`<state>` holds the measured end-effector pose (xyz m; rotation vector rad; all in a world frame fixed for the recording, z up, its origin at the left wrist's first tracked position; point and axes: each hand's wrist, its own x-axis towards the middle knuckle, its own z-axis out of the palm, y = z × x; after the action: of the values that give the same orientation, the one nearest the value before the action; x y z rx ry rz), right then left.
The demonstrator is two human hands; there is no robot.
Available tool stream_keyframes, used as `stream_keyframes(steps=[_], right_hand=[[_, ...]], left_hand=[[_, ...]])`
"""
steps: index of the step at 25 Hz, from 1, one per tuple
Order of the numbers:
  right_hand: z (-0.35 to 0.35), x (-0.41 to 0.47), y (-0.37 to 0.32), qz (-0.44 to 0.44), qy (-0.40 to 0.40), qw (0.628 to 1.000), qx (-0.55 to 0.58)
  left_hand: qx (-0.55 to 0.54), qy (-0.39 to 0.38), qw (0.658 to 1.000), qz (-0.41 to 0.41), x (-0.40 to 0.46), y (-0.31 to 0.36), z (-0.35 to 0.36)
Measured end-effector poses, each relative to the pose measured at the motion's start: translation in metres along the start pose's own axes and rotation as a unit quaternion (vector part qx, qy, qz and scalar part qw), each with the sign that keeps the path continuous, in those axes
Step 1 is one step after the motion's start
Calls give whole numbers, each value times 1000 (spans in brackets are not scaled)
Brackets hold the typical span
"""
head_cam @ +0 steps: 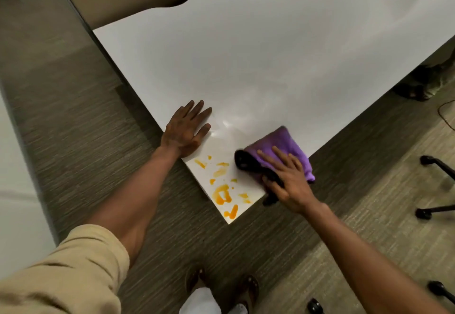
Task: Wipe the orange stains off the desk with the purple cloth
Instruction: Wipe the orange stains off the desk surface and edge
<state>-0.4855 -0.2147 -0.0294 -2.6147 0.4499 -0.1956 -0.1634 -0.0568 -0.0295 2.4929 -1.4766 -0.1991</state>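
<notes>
Head view shows me the white desk (258,62) running away to the far right, its near corner pointing at my feet. My left hand (186,130) lies flat on the desk's left edge, fingers straight and spread, holding nothing. My right hand (286,178) presses down on the purple cloth (286,145) at the desk's right edge, fingers extended over it, with the thumb on the cloth's rolled dark edge. Orange stains (222,185) sit on the near corner, between my hands and just left of the cloth, not touching it. Black chair legs (435,185) stand on the carpet at right.
</notes>
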Motion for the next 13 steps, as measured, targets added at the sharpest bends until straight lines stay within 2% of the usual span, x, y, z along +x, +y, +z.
stream_keyframes(steps=[3, 7, 10, 13], right_hand=[[6, 15, -16, 76, 59, 995, 3], [45, -40, -67, 33, 65, 995, 66], [45, -44, -63, 3, 46, 998, 38], [27, -10, -44, 58, 82, 994, 40]], left_hand=[[-3, 5, 1000, 8, 1, 0, 1], [-3, 4, 1000, 4, 0, -1, 1], [-2, -4, 1000, 8, 1, -2, 2], [1, 0, 1000, 4, 0, -1, 0]])
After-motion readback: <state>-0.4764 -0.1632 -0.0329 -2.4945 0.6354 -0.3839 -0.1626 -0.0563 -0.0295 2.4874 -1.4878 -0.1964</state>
